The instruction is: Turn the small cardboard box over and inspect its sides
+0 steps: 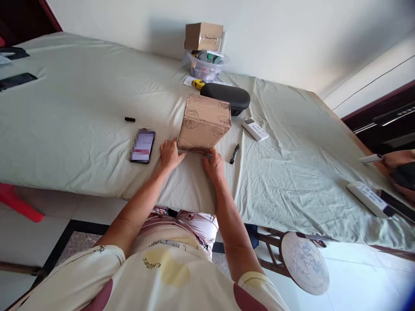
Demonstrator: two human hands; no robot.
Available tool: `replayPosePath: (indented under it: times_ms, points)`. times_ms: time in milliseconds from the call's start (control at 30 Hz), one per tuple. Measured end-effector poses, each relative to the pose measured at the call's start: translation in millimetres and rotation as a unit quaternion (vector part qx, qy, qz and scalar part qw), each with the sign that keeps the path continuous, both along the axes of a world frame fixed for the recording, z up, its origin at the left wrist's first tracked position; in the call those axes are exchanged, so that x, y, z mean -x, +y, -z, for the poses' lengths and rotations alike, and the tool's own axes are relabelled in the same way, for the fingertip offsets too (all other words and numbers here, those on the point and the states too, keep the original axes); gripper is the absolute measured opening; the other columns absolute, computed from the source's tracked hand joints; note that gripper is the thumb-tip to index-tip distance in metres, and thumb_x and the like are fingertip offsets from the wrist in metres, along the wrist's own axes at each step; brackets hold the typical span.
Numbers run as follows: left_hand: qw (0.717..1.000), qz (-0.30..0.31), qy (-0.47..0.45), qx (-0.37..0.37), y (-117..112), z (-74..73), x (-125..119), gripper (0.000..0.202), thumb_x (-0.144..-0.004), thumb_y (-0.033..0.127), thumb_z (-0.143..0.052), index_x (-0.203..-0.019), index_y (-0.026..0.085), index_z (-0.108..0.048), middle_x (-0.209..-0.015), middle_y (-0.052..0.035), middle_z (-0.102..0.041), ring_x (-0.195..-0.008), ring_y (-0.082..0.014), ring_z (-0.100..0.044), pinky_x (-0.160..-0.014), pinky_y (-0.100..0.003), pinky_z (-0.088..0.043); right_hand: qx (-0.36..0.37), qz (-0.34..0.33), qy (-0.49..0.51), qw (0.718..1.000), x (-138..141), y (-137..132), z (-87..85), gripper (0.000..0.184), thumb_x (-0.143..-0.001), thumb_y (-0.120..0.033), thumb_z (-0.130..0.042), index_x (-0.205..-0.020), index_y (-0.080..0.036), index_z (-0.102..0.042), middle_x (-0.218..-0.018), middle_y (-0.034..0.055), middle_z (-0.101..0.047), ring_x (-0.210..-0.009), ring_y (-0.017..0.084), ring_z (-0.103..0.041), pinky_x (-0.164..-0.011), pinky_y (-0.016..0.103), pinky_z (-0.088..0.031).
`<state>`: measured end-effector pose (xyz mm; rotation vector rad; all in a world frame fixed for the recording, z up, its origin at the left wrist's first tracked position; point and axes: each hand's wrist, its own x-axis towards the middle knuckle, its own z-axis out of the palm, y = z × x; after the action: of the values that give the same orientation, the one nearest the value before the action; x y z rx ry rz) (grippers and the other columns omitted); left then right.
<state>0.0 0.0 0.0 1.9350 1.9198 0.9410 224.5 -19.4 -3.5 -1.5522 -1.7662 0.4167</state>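
Observation:
A cardboard box (pixel 202 123) with black line drawings on its sides stands on the cloth-covered table in front of me. My left hand (pixel 170 154) rests at its near left corner, with fingers apart and thumb stretched toward the box's lower edge. At the near right corner, my right hand (pixel 214 164) touches or almost touches the bottom edge; thumb and forefinger are apart, the other fingers partly hidden. An uncapped-looking black marker (pixel 234 153) lies right of that hand. Left of my left hand is a phone (pixel 142 146) with its screen lit, and beyond it a small black cap (pixel 130 119).
Behind the box lie a black case (pixel 227 96) and a yellow tape measure (pixel 198 84). A plastic basket (pixel 207 71) carries another cardboard box (pixel 204 36) by the wall. A white device (pixel 255 130) lies to the right. A round stool (pixel 304 263) stands below the table edge.

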Motion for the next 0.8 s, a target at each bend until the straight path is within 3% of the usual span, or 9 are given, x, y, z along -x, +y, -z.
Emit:
replayPosePath:
  times_ms: [167, 367, 533, 700, 800]
  points:
    - [0.999, -0.016, -0.029, -0.041, -1, 0.2, -3, 0.067, -0.077, 0.041, -0.087, -0.126, 0.009, -0.054, -0.130, -0.0268, -0.066, -0.132, -0.0418, -0.062, -0.115, -0.054, -0.046, 0.011, -0.013, 0.073, 0.997, 10, -3, 1.9, 0.070, -0.084, -0.042, -0.072, -0.147, -0.020, -0.050, -0.121, 0.0152, -0.072, -0.117, 0.034, -0.065, -0.110, 0.056, -0.050]
    - [0.991, -0.039, -0.077, -0.099, -12, -2.0, -20, 0.088, -0.068, 0.056, -0.093, -0.130, 0.010, -0.050, -0.127, -0.0261, -0.065, -0.120, -0.0403, -0.067, -0.104, -0.048, -0.053, -0.038, 0.031, 0.111, 0.993, 15, -9, 0.6, 0.090, -0.076, -0.051, -0.086, -0.150, -0.021, -0.044, -0.115, 0.0131, -0.063, -0.107, 0.029, -0.063, -0.104, 0.049, -0.054]
    - [0.988, -0.038, -0.087, -0.120, -14, 0.1, -24, 0.095, -0.072, 0.075, -0.082, -0.134, 0.012, -0.050, -0.128, -0.0247, -0.065, -0.122, -0.0395, -0.066, -0.104, -0.049, -0.053, -0.085, 0.065, 0.102, 0.989, 18, -10, -4.2, 0.075, -0.080, -0.055, -0.081, -0.142, -0.023, -0.053, -0.104, 0.0078, -0.061, -0.094, 0.024, -0.062, -0.092, 0.041, -0.057]
    - [0.982, -0.037, -0.104, -0.151, -15, -4.4, -18, 0.090, -0.077, 0.079, -0.075, -0.133, 0.012, -0.053, -0.126, -0.0222, -0.066, -0.122, -0.0363, -0.065, -0.105, -0.047, -0.052, -0.090, 0.064, 0.105, 0.988, 17, -15, -17.9, 0.061, -0.087, -0.061, -0.068, -0.134, -0.022, -0.061, -0.090, 0.0044, -0.061, -0.083, 0.023, -0.060, -0.087, 0.039, -0.056]
    - [0.976, -0.045, -0.120, -0.176, -16, -8.4, -13, 0.082, -0.087, 0.078, -0.065, -0.136, 0.013, -0.052, -0.128, -0.0212, -0.066, -0.120, -0.0323, -0.066, -0.106, -0.045, -0.052, -0.081, 0.050, 0.131, 0.987, 17, -22, -26.6, 0.058, -0.090, -0.065, -0.063, -0.129, -0.022, -0.062, -0.084, 0.0036, -0.061, -0.080, 0.023, -0.060, -0.085, 0.038, -0.054]
